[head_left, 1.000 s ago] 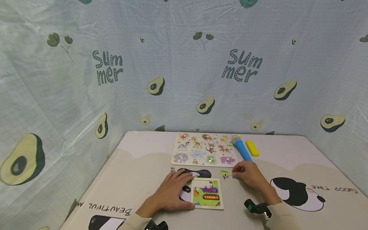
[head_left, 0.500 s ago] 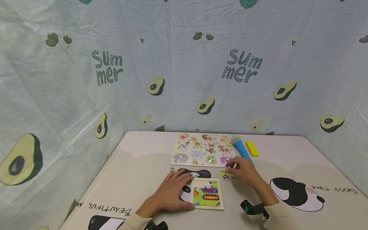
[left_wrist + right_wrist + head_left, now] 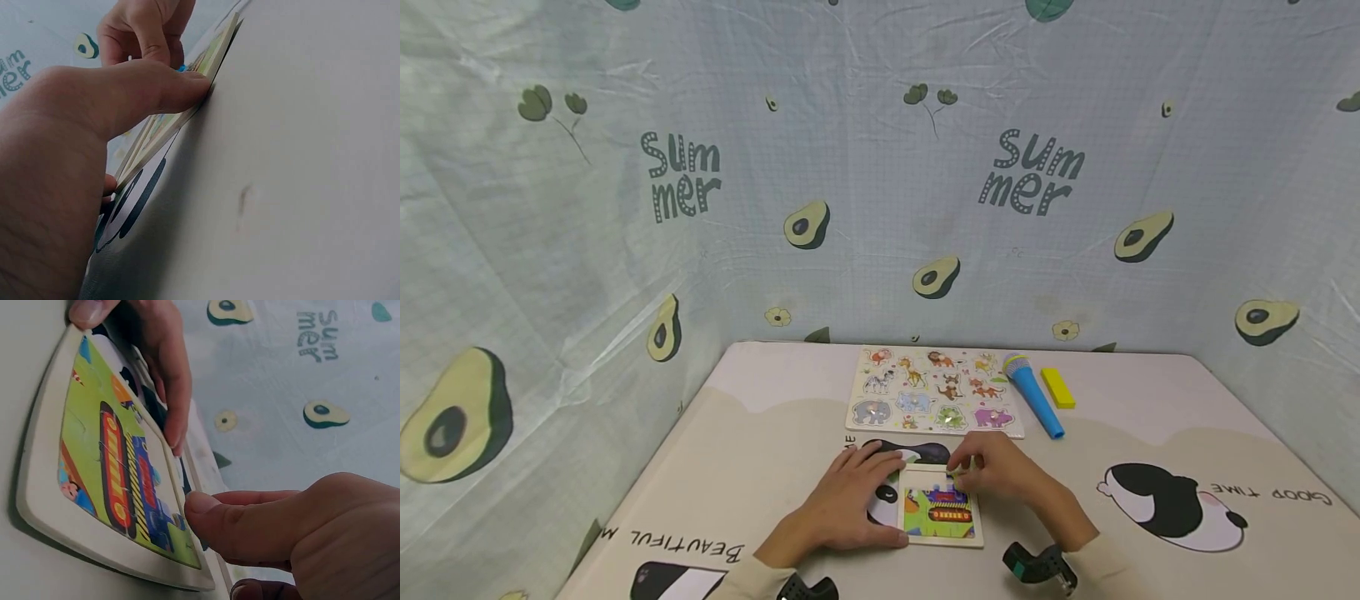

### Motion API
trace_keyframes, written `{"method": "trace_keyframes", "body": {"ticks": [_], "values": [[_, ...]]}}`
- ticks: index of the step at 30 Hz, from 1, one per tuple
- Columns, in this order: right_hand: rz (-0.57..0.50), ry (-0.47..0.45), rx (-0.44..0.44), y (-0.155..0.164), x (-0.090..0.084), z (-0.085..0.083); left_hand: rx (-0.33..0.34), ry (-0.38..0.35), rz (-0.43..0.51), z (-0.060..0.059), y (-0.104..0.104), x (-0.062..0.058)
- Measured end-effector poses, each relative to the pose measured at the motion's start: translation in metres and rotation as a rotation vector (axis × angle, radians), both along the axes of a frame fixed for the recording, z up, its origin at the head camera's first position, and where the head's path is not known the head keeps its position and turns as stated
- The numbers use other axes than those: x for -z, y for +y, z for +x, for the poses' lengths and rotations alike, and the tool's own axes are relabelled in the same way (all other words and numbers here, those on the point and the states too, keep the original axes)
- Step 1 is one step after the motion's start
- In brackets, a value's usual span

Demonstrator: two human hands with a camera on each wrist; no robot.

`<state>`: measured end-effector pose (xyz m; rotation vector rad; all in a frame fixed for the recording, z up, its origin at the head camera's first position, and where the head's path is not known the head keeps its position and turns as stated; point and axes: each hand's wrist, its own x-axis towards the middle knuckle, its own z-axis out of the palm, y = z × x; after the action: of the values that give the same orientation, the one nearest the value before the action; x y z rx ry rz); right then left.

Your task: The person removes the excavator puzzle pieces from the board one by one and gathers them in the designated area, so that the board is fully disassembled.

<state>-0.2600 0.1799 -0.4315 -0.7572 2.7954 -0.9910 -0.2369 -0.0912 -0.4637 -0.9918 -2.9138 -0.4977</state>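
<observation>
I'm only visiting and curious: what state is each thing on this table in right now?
Train puzzle tray: flat, nearly filled.
Left hand: fingers straight, steadying the tray's left edge.
Right hand: pinching a puzzle piece at the tray's top right corner.
Animal puzzle board: flat, pieces seated.
Blue toy microphone: lying down.
Yellow block: lying flat.

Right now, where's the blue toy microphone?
In the head view the blue toy microphone lies on the table's far right side, between the animal puzzle board and the yellow block, beyond both hands.

Train puzzle (image 3: 940,506) near edge; animal board (image 3: 931,390) behind; microphone (image 3: 1032,393), block (image 3: 1057,387) right.
</observation>
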Motion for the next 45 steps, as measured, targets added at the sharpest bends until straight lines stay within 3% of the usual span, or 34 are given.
{"method": "trace_keyframes", "body": {"ticks": [5, 20, 30, 39, 45], "values": [[0.027, -0.024, -0.063, -0.003, 0.004, 0.000, 0.000, 0.001, 0.003, 0.000, 0.000, 0.000], [-0.005, -0.008, -0.083, -0.007, 0.007, 0.002, -0.002, -0.002, 0.006, 0.000, -0.001, 0.001], [-0.035, -0.044, -0.033, -0.004, 0.001, 0.004, 0.002, 0.015, 0.011, -0.001, 0.000, 0.002], [-0.178, -0.036, 0.092, 0.018, -0.013, -0.002, -0.005, 0.006, 0.003, -0.001, -0.001, 0.002], [-0.317, -0.109, 0.159, 0.040, -0.025, -0.001, 0.001, 0.006, 0.010, 0.000, -0.001, 0.002]]}}
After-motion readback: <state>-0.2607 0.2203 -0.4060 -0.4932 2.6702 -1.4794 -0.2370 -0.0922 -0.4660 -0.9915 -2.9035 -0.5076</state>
